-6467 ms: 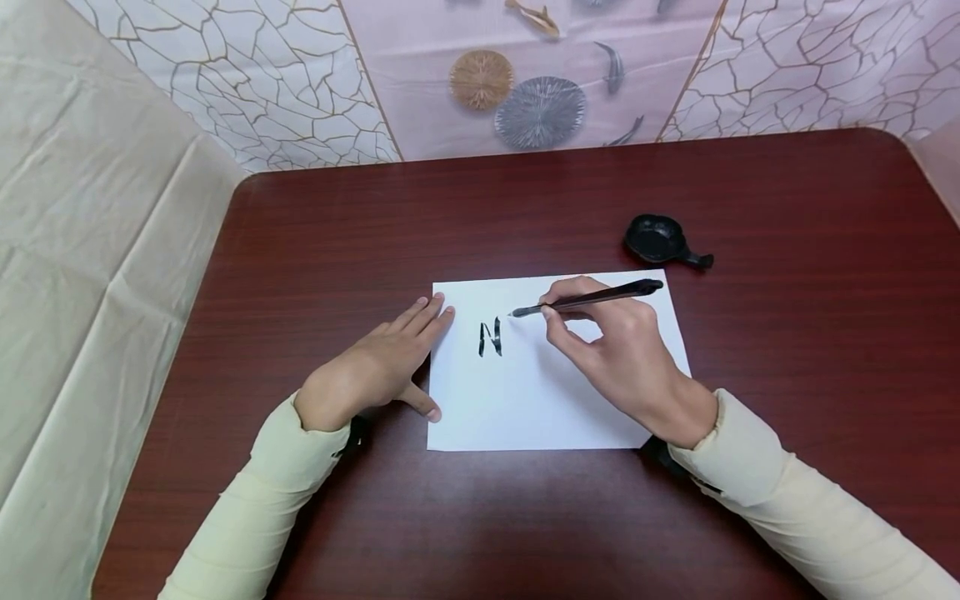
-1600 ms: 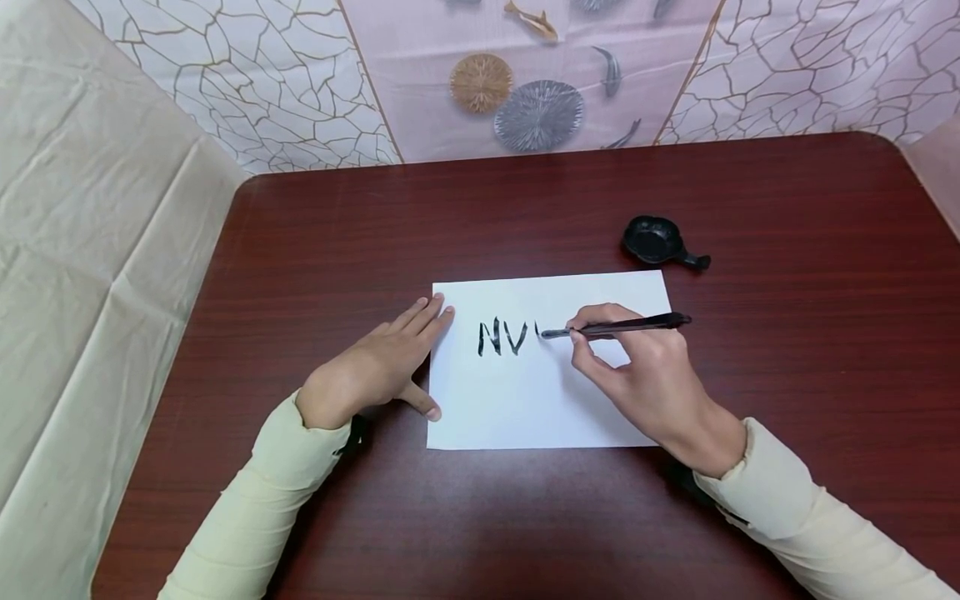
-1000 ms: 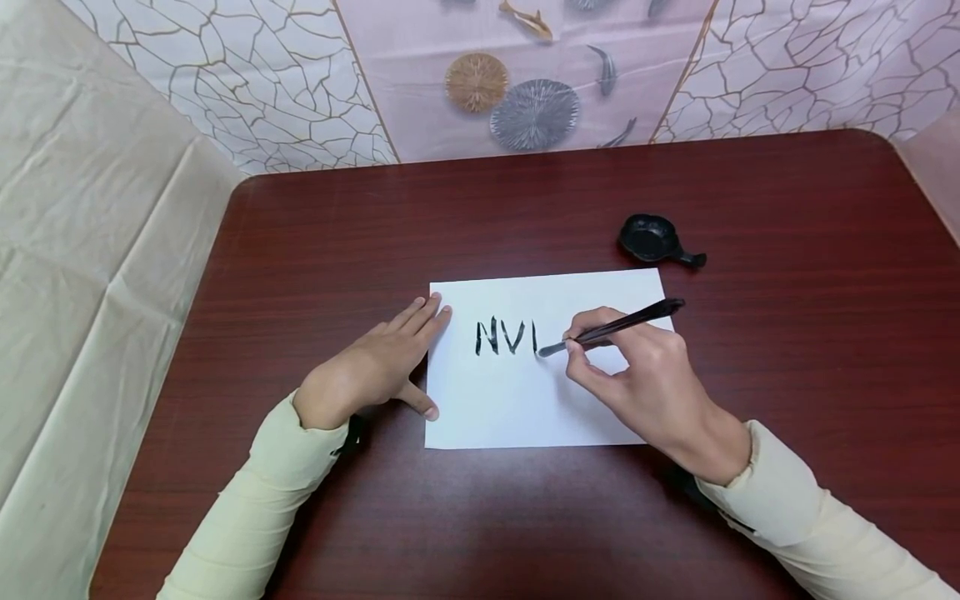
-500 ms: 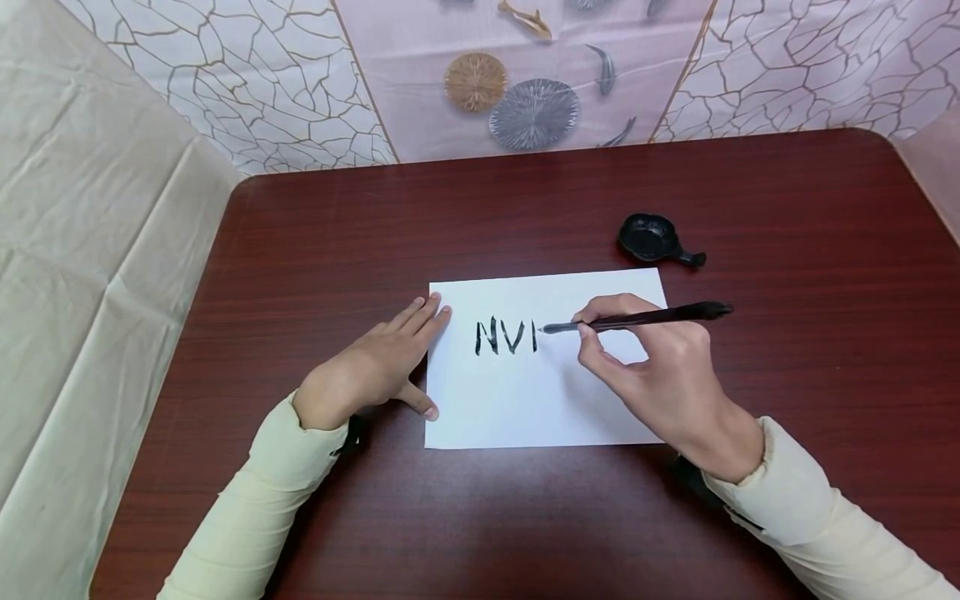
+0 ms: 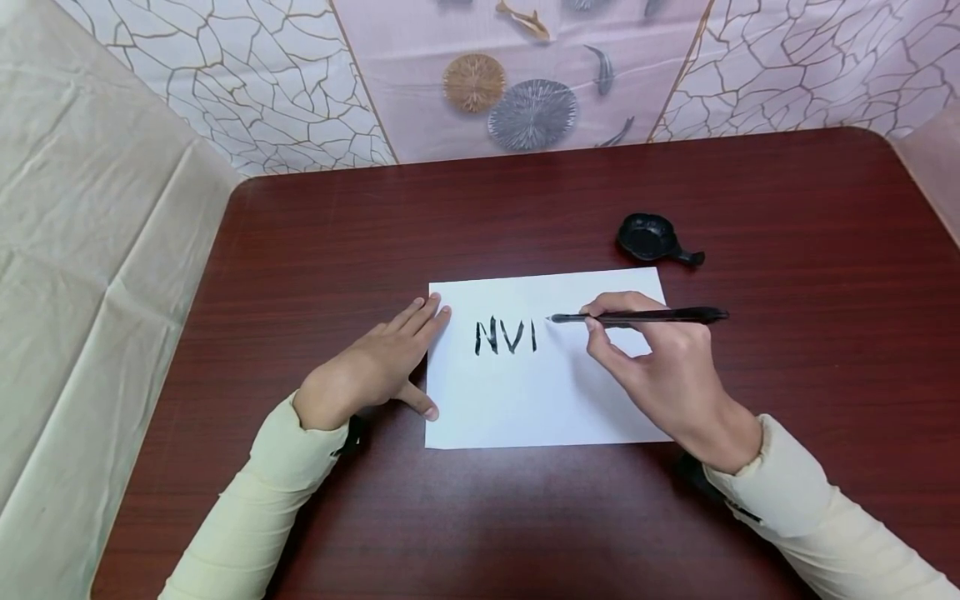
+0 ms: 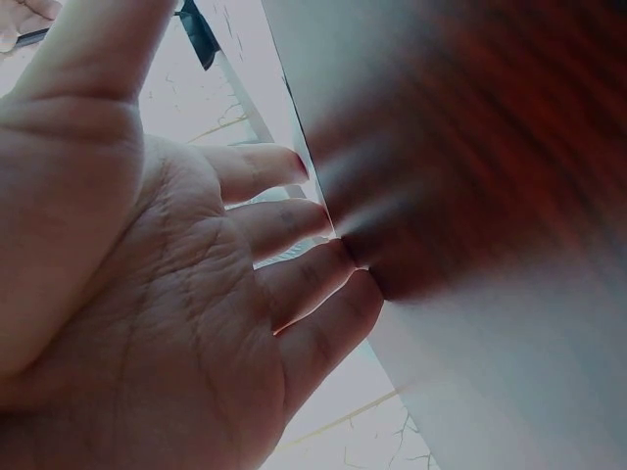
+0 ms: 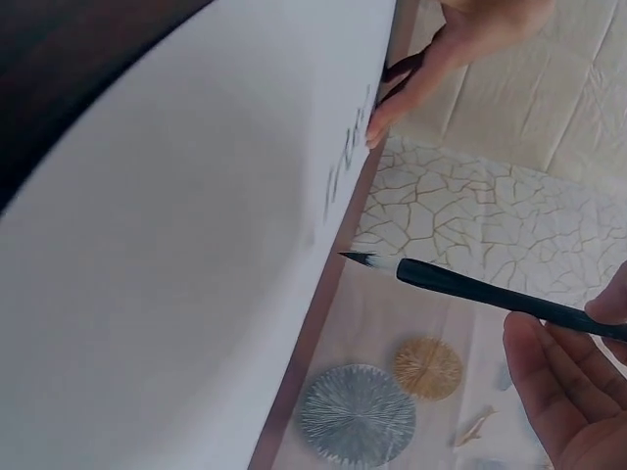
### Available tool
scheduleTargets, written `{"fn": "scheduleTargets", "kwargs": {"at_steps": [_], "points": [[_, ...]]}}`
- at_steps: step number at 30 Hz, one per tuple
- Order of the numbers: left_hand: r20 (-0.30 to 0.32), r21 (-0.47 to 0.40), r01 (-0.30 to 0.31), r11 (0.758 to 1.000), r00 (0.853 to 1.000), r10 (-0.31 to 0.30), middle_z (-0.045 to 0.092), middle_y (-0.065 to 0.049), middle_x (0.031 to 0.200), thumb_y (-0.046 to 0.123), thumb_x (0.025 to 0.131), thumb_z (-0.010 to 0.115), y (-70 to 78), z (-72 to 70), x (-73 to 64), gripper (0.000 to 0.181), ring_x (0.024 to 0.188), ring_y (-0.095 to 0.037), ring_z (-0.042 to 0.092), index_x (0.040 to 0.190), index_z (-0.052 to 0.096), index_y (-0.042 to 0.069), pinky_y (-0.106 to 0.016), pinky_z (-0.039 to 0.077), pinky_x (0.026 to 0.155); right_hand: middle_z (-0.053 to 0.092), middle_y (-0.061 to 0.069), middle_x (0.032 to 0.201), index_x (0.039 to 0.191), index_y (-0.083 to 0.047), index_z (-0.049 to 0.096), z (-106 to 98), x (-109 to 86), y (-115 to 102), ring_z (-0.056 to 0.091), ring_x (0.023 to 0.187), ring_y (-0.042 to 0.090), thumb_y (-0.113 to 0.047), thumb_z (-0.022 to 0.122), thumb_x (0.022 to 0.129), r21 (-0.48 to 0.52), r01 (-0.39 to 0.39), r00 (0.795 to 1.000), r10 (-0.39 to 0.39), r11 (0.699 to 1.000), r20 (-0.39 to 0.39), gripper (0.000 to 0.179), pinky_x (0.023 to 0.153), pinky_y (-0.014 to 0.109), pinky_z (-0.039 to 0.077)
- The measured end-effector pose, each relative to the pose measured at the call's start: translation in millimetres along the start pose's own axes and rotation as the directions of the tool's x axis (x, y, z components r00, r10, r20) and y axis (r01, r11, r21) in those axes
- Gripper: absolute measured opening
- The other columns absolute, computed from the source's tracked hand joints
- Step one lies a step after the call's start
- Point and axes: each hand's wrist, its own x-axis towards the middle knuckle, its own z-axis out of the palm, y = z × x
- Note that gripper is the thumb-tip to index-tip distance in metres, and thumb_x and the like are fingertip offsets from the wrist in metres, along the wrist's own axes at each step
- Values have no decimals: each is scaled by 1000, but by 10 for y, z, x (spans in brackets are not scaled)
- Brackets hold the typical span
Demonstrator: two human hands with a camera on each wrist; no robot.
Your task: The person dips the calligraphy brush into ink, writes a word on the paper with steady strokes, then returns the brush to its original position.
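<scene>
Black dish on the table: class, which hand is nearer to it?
The right. The right hand holds the brush just on the near side of the black dish; the left hand rests at the paper's left edge, farther off.

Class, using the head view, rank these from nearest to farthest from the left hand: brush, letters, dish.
1. Letters: on the left half of the paper.
2. Brush: further right, in the right hand.
3. Dish: on the table, beyond the paper's far right corner.

The reddish table [image 5: 375, 225] bears white paper [image 5: 495, 400] and a black dish [image 5: 649, 238].
</scene>
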Motion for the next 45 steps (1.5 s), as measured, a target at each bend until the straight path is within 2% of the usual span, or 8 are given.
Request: {"fn": "scheduleTargets", "kwargs": {"at_steps": [10, 17, 23, 33, 42, 45], "points": [[10, -1, 2, 1000, 1000, -2, -12, -7, 178, 50, 74, 95, -4, 10, 12, 140, 164, -30, -9, 171, 2, 12, -62, 22, 126, 77, 9, 97, 106, 0, 74, -1, -55, 82, 75, 84, 17, 3, 73, 89, -69, -6, 996, 12, 998, 91, 17, 90, 5, 46], [-1, 4, -3, 1000, 1000, 3, -10, -9, 178, 50, 73, 94, -6, 9, 8, 139, 164, -31, -6, 171, 3, 11, -61, 22, 126, 76, 7, 95, 102, -2, 74, 0, -88, 85, 75, 81, 15, 1, 72, 88, -77, 1, 994, 7, 997, 111, 15, 89, 6, 47], [-7, 9, -4, 1000, 1000, 4, -9, -9, 178, 50, 73, 95, -14, 19, 13, 140, 164, -31, -5, 171, 4, 11, -60, 23, 126, 76, 4, 94, 100, -3, 74, -12, -99, 52, 74, 79, 14, 6, 72, 83, -73, 12, 994, -4, 997, 108, 19, 85, 8, 49], [-1, -2, -1, 1000, 1000, 1, -10, -9, 178, 50, 73, 94, -15, 16, 16, 139, 164, -31, -6, 171, 3, 12, -61, 22, 126, 77, 0, 92, 98, -7, 75, -43, -75, -19, 74, 76, 12, 9, 76, 77, -88, 14, 995, -5, 996, 95, 26, 75, 19, 56], [-4, -4, -4, 1000, 1000, 4, -9, -9, 178, 51, 73, 94, -16, 10, 11, 139, 164, -30, -6, 171, 4, 11, -60, 21, 127, 76, 2, 90, 100, -3, 74, -108, -15, -56, 73, 78, 13, -3, 71, 87, -68, -24, 997, 29, 997, 75, 13, 83, 6, 47], [-6, -6, -8, 1000, 1000, 8, -9, -9, 178, 50, 73, 94, -17, 10, 9, 139, 164, -30, -6, 171, 4, 11, -60, 21, 127, 76, 2, 89, 100, -4, 75, -82, -14, -49, 72, 76, 14, 0, 72, 86, -45, -20, 999, 22, 999, 40, 16, 83, 5, 46]]}}
